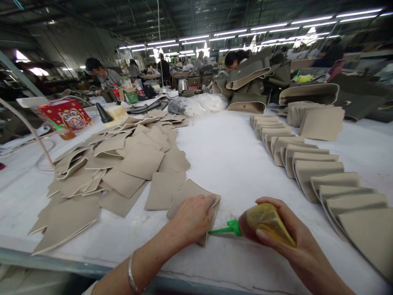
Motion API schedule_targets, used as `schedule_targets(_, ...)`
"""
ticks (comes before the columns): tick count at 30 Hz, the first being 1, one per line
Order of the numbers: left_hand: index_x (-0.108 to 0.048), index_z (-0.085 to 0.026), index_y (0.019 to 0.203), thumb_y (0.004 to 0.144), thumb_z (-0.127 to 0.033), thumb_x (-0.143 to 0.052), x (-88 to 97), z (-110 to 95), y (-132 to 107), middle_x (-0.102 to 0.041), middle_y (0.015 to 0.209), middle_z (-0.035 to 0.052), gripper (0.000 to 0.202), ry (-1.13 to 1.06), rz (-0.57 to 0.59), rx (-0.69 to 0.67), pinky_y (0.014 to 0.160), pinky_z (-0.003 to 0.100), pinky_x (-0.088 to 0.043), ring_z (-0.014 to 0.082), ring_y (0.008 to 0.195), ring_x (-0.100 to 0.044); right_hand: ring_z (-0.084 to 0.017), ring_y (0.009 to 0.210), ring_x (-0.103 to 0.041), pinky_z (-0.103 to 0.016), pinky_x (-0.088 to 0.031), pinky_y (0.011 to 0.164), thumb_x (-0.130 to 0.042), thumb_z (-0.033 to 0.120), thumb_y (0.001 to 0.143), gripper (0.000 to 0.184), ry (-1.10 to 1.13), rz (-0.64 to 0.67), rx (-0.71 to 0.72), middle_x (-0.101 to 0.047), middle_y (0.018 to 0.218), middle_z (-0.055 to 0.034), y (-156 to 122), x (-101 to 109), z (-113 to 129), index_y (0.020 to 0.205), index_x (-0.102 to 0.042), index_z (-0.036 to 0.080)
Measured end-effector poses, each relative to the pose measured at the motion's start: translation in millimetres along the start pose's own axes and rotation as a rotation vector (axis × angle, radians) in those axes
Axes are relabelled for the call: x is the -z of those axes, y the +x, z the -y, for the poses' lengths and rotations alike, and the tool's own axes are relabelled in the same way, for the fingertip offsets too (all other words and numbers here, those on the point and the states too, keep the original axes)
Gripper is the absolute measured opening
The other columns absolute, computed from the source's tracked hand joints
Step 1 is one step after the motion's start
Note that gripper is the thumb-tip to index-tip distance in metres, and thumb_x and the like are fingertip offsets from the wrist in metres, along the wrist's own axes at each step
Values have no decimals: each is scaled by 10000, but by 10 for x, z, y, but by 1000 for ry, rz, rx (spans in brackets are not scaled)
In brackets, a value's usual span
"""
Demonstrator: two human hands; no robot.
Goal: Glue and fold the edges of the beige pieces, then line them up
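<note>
Near the table's [217, 143] front edge, the left hand [192, 217] is lying over a panel [190, 189], fingers bending at its right edge; whether they are pinching, I cannot tell. The right hand [282, 229] is gripping a bottle [265, 223], its long axis pointing left, the nozzle [222, 230] tip sitting just beside that edge, nearer the left hand. Bare tabletop is stretching beyond, between pile [135, 157] and row [316, 166].

The left hand [193, 217] rests on a beige piece [188, 191]; the right hand [296, 233] holds a green-nozzled bottle [260, 221].
</note>
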State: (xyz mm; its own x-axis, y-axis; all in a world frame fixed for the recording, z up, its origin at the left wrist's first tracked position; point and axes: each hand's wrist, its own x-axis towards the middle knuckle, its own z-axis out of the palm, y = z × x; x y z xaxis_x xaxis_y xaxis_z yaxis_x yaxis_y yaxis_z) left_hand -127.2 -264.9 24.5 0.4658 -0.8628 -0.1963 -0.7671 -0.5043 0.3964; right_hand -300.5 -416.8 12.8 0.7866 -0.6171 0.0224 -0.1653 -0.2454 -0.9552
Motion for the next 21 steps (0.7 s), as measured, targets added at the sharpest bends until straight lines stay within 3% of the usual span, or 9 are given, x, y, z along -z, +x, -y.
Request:
schedule_targets(3, -537, -221, 1281, 919, -193, -352, 1, -5, -9, -669, 1097, 65, 408, 3, 2, 4, 925, 343, -462, 235, 1025, -627, -238, 860, -611, -288, -468, 728, -704, 509, 775, 494, -11, -43, 0, -623, 1015, -12, -23, 0, -26, 1166, -524, 266)
schedule_targets(7, -528, -222, 1288, 924, -201, -355, -11, -7, -23, -659, 1138, 68, 404, 0, -5, 1, 935, 344, -459, 235, 1051, -618, -223, 870, -612, -272, -468, 757, -722, 471, 754, 478, 38, 39, 0, -619, 1019, 7, -46, -3, -28, 1148, -534, 277)
schedule_targets(11, -539, -211, 1276, 926, -199, -343, -23, -3, -23, -655, 1155, 71, 401, -8, -12, 1, 937, 344, -460, 235, 1059, -615, -217, 850, -607, -276, -470, 770, -723, 454, 766, 453, 15, -18, 14, -613, 999, 4, -50, 7, -25, 1143, -543, 280)
schedule_targets(16, -542, -220, 1271, 925, -210, -356, -34, 2, -18, -652, 1154, 61, 393, -10, -21, 5, 940, 327, -457, 225, 1061, -612, -253, 879, -612, -300, -500, 751, -756, 443, 719, 486, 55, 65, 43, -614, 1021, -24, -36, 33, -50, 1129, -565, 265)
schedule_targets(21, -548, -212, 1272, 940, -210, -340, -50, 4, -20, -651, 1150, 67, 392, -24, -17, 6, 948, 347, -460, 233, 1069, -611, -242, 929, -599, -295, -484, 832, -758, 436, 731, 460, 14, 2, 72, -593, 1084, -18, -34, 39, -54, 1121, -573, 278)
